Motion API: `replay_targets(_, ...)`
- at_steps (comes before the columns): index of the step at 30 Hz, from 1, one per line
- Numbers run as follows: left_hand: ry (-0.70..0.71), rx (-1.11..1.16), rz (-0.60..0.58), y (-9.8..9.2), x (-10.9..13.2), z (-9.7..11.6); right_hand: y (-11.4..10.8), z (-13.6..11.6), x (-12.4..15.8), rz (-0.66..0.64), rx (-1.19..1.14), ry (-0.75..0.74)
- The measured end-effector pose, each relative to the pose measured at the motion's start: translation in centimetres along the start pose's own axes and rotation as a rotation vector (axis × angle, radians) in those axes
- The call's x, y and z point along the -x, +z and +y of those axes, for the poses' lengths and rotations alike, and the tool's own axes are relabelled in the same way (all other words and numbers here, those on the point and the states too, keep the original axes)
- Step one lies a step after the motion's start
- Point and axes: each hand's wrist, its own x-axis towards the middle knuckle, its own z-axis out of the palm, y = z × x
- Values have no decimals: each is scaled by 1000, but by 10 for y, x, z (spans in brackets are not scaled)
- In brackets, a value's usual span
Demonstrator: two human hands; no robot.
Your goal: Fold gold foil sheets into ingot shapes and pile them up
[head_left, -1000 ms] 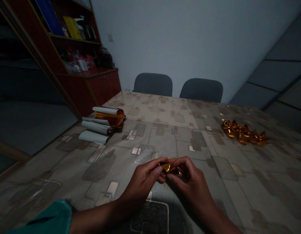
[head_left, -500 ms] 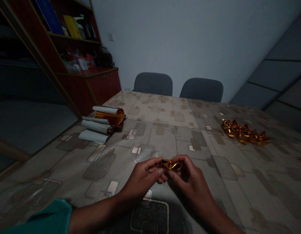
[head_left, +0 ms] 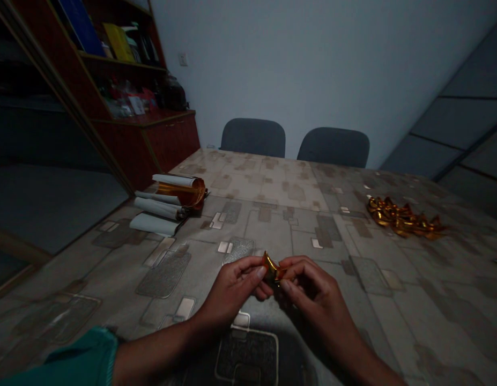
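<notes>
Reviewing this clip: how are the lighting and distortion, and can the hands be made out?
Head view: the scene is dim, leaving the left hand and right hand dark but legible. Head view: the gold foil piece glints brightly. Head view: wide-angle distortion makes the cabinet lean and stretches the table.

Gold foil piece (head_left: 271,267) mostly hidden by L hand (head_left: 232,292) & R hand (head_left: 316,299), exact shape unclear.

I've got a patterned table cover (head_left: 393,300) with paper rolls (head_left: 157,210) and a gold-lined roll (head_left: 179,190) at left, and a crumpled gold foil heap (head_left: 403,219) at right. Two grey chairs (head_left: 253,138) (head_left: 333,147) sit past the far edge. Dark wooden shelving (head_left: 171,142) at left holds what looks like a black bag (head_left: 174,94); the view's too dim to be sure.
</notes>
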Motion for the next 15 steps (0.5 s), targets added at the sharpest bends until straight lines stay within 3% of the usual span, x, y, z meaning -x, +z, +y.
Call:
replay_targets(7,9,20,11,4,3,2,5,4,3,3,-62,64)
replay_targets(15,21,67,-5,5,4,-5,6,-2,2,50,108,-9)
